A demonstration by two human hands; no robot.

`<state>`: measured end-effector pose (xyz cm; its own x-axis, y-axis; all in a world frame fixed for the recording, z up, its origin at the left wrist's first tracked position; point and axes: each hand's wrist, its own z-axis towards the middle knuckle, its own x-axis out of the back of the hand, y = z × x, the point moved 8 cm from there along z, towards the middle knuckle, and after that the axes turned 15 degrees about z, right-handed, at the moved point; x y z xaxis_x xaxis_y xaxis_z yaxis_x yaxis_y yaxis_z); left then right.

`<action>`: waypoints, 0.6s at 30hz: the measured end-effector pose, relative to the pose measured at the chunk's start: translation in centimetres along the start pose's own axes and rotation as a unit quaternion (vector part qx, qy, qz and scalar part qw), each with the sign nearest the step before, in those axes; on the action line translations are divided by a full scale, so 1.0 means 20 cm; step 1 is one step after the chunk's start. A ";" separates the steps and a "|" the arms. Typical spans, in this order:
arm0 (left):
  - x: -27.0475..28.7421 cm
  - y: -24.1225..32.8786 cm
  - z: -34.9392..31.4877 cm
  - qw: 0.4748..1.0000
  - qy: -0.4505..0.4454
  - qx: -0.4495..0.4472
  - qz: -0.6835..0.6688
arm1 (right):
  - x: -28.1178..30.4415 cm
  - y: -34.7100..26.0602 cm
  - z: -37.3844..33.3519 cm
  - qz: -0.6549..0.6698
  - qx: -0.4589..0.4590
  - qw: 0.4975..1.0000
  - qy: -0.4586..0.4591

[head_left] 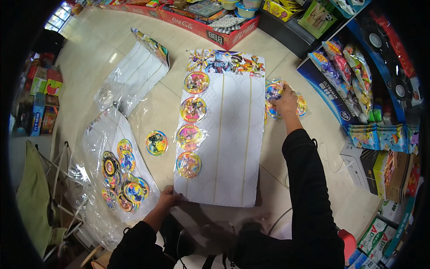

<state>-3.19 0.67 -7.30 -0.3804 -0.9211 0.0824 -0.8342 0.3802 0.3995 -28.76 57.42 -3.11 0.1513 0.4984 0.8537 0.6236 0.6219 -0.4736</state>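
A tall white display card (235, 143) with a colourful cartoon header lies in front of me. Several round picture cards (193, 110) run down its left column; its other columns hold only faint circle outlines. At the near left corner, my left hand (168, 197) is closed on the card's edge. My right hand (286, 102) reaches past the right edge to a pile of round picture cards in clear plastic (301, 105). Its fingers are bent down onto the pile, hiding what they pinch. One loose round card (156, 143) lies left of the display card.
On the left, a clear plastic bag (94, 179) lies over another white card and several round cards (134, 192). A folded display card (139, 67) rests behind it. Snack boxes (329, 96) line the right side, a red carton (215, 31) the back. A green folding seat (33, 201) stands left.
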 end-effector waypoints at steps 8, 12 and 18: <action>-0.18 -0.12 0.12 0.985 0.021 -0.052 -0.162 | 0.21 0.31 0.16 0.292 0.109 0.933 0.179; -0.15 -0.08 0.03 0.986 0.044 -0.070 -0.148 | 0.32 0.27 -0.08 0.495 0.104 0.846 0.167; -0.18 -0.09 0.05 0.980 0.019 -0.067 -0.189 | -0.44 0.02 -0.94 0.500 -0.086 0.815 -0.280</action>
<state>-0.71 3.43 -9.27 -0.0385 -0.9973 -0.0620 -0.8514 0.0003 0.5245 -15.41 41.81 -6.71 0.3054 0.9319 -0.1957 0.5094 -0.3335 -0.7933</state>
